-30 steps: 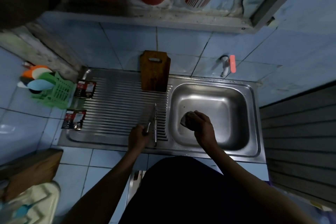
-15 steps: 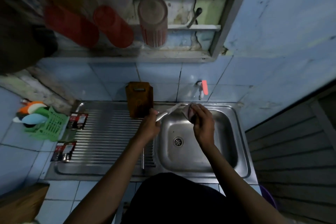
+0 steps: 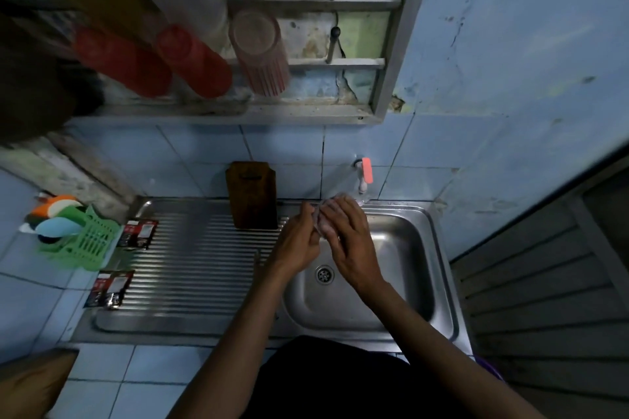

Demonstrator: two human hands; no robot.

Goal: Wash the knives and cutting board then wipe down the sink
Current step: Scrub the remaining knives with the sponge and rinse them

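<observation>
- My left hand and right hand met above the sink, just beneath the tap.
- My right fingers were curled round a pale sponge; my left fingers were curled, on what I could not tell.
- A knife lay on the ribbed drainer.
- The cutting board stood against the tiled wall.

A green basket holding colourful utensils sits at the far left on the blue tiled table. Two dark packets lie just right of it. Red cups hang along the far shelf.
</observation>
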